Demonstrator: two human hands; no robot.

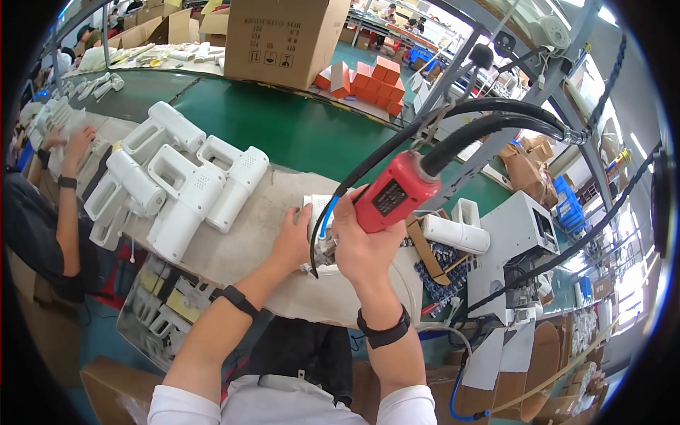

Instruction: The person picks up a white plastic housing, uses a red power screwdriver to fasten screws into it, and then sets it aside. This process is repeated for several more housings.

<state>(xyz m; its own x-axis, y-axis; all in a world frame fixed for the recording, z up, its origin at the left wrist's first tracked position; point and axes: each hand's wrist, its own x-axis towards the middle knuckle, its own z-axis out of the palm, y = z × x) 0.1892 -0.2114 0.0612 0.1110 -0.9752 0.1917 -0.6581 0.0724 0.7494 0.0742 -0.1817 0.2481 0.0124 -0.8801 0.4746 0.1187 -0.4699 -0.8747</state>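
At frame centre, the right hand grips the red tool; keep it aligned. Left hand touches the white part; closure unclear.

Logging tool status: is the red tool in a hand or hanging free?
In hand: the right hand wraps around the lower end of the red tool. A thick black cable runs from its upper end.
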